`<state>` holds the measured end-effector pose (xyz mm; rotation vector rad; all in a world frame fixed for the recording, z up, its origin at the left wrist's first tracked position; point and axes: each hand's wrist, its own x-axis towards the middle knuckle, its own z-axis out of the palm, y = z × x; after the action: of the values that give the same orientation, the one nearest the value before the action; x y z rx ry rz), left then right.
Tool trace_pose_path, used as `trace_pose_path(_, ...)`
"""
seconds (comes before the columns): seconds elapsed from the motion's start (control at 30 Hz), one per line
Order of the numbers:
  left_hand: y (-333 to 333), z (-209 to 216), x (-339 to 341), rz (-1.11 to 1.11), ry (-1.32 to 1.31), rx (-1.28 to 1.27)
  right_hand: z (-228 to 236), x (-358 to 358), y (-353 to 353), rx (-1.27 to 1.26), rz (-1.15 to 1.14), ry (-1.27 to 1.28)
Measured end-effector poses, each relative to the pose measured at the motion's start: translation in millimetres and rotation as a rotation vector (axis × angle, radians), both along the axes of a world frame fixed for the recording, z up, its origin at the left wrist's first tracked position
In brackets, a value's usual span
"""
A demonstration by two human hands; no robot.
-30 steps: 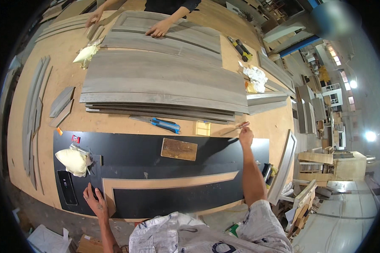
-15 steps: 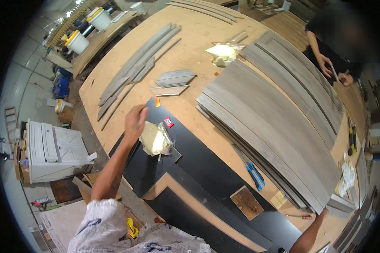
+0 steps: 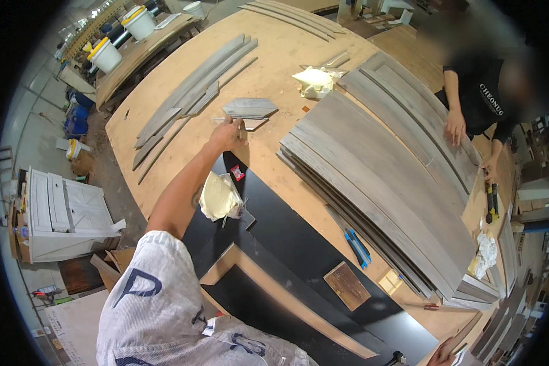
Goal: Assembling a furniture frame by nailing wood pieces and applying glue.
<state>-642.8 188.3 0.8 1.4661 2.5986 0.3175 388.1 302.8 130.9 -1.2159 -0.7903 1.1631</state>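
My left hand (image 3: 229, 135) reaches out over the table, its fingers closed around the left end of a short grey wood strip (image 3: 256, 124) with angled ends. Just beyond it lies a similar short grey piece (image 3: 250, 107). Below my left forearm, a cream-coloured mass in a clear plastic bag (image 3: 219, 196) sits on the black panel (image 3: 299, 244). At the lower right edge, my right hand (image 3: 443, 354) is partly cut off, with its fingers closed on a narrow wood strip (image 3: 465, 329).
Grey boards (image 3: 384, 183) are stacked at the right. A blue utility knife (image 3: 357, 248), a brown wood block (image 3: 346, 285) and a red-handled screwdriver (image 3: 430, 307) lie near them. Long grey strips (image 3: 195, 91) lie at the far left. A co-worker's hand (image 3: 455, 127) rests on boards across the table.
My left hand has moved forward from above the bag to the short grey pieces. My right hand has drawn back toward the lower edge with a strip. The co-worker's hands have lowered to the boards.
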Motion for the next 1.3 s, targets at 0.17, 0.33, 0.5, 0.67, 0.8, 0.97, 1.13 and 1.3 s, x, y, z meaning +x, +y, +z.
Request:
trace_pose_path(0.17, 33.5, 26.0, 37.5, 0.095, -0.001, -0.17, 59.4, -23.2, -143.7, 0.086, -0.19, -0.274)
trace_pose_path(0.33, 20.2, -20.5, 8.8, 0.026, 0.009, -0.189, 86.9, -63.9, -256.6, 0.111, -0.395, -0.577)
trace_pose_path(0.5, 28.4, -9.1, 76.2, 0.236, 0.076, -0.224, 113.6, -121.5, -311.3, 0.1, -0.584, -0.906)
trace_pose_path(0.67, 31.6, -0.3, 95.8, 0.149, 0.269, -0.163, 127.0, -135.8, -309.2, 0.078, -0.728, -1.176)
trace_pose_path(0.8, 28.3, 9.1, 63.5, -0.14, 0.051, -0.028, 102.8, -19.5, -346.5, 0.192, -0.724, -0.862)
trace_pose_path(0.97, 23.3, 18.5, 25.5, 0.044, 0.318, 0.474, 79.5, -3.7, -396.6, 0.26, -0.572, -0.368)
trace_pose_path(1.13, 25.1, 126.4, 116.8, -0.064, -0.262, 0.959, 90.3, 41.7, -438.8, 0.432, 0.013, 0.46)
trace_pose_path(1.3, -71.6, 190.9, 367.3, -0.489, -0.78, 0.407, 80.5, 24.3, -419.3, 0.376, -0.346, -0.032)
